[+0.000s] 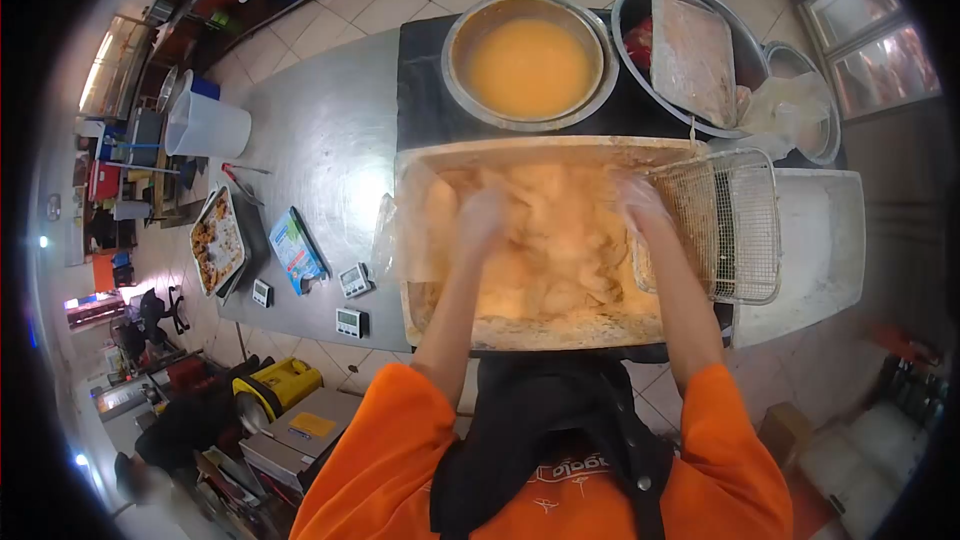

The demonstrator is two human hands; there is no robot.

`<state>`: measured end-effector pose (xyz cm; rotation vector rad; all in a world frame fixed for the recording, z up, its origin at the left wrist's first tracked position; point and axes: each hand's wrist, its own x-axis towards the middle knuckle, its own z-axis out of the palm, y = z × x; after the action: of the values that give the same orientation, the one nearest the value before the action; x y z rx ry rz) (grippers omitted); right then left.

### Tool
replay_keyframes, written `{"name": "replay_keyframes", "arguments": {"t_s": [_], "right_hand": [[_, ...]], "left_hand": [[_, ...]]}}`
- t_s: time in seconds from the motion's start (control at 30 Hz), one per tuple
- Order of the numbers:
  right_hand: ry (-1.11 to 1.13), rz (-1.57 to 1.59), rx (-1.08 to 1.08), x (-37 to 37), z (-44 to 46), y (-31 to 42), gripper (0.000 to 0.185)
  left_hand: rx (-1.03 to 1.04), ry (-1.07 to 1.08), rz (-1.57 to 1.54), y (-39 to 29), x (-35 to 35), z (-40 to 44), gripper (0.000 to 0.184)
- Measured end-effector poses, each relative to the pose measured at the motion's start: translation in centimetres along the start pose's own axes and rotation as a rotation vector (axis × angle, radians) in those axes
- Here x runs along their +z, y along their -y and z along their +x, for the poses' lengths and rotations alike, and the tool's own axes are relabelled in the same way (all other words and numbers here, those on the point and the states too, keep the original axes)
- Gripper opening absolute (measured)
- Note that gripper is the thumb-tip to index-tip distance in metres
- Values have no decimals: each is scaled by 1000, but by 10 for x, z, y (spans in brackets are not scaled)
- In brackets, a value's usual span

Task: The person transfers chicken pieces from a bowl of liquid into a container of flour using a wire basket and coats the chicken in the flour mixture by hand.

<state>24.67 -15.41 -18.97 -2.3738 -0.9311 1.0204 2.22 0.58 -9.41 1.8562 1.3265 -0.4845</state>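
A long pale tub (540,335) holds orange-tan breading flour (470,290) with lumpy coated pieces (590,265) in it; I cannot make out what the pieces are. Inside the tub's left half is my left hand (485,215), in a clear plastic glove, smeared by motion over the flour. My right hand (645,202), gloved the same way, is at the tub's right side, close to the rim of a wire fry basket (735,220). Its fingers point away from me and are blurred. The basket rests across the tub's right end.
Behind the tub stand a metal bowl of orange liquid (530,65) and a large basin (625,15) with a plastic-wrapped slab (692,55). A white bin (810,240) is at right. Leftward on the steel table (330,130) are timers (350,322), a blue packet (295,250) and a tray (235,250).
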Motion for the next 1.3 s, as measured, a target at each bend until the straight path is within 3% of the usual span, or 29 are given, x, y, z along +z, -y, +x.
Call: {"name": "replay_keyframes", "arguments": {"t_s": [0.03,0.1,0.17,0.2,0.27,0.3,0.33,0.4,0.43,0.47,0.5,0.57,0.63,0.67,0.7,0.73,0.8,0.87,0.9,0.97,1.07,1.13,1.17,1.2,1.23,1.3], "right_hand": [[-10,5,-1,8,12,3,44],[184,160,-43,31,33,26,50],[203,498,15,44,10,65,51],[213,612,33,47,-3,85,52],[304,1076,183,42,-13,108,50],[304,1073,189,40,-9,88,50],[361,544,-222,35,-4,51,50],[416,233,-277,1,-32,54,51],[408,460,56,-35,-59,82,51],[410,457,58,-28,-53,64,51],[401,198,14,-14,-42,32,54],[383,-61,-38,3,-40,24,58],[326,259,187,30,-49,30,57],[324,263,188,55,-38,17,57],[462,445,170,91,-16,-2,58],[596,625,147,107,0,-11,59],[569,630,48,88,3,0,59],[558,629,-39,86,8,-8,59],[524,623,-25,78,9,1,57],[411,614,-12,44,-19,37,54],[303,527,-43,-15,-79,72,50],[401,592,50,-38,-94,63,44],[407,591,55,-41,-98,57,44],[350,399,241,-41,-102,51,42],[286,205,419,-41,-104,50,41],[371,42,447,-33,-94,74,44]], "left_hand": [[65,-80,-12,-1,9,16,53],[141,-165,-20,-2,28,38,50],[319,-374,-220,4,45,43,52],[317,-381,-216,-2,41,36,52],[0,-58,-551,-26,20,9,51],[-3,-53,-553,-29,11,-7,51],[90,-9,-646,-24,2,-26,55],[163,37,-752,2,8,-45,59],[130,-50,-604,17,17,-45,60],[113,-91,-532,21,20,-45,60],[94,-131,-459,25,24,-46,61],[-63,131,-561,20,24,-43,52],[-28,171,-644,17,41,-30,55],[1,214,-726,23,54,-21,58],[5,213,-723,42,78,0,58],[144,224,-756,69,108,28,55],[283,245,-788,63,113,28,52],[-57,275,-1345,14,72,-18,41],[-67,275,-1353,15,71,-17,41],[131,61,-1038,19,65,-13,19],[250,176,-1152,46,63,-28,24],[312,241,-1205,65,56,-31,27],[342,266,-879,79,54,-30,33],[362,287,-551,90,56,-30,40],[357,287,-550,96,68,-27,40],[605,8,-7,95,102,-10,44]]}}
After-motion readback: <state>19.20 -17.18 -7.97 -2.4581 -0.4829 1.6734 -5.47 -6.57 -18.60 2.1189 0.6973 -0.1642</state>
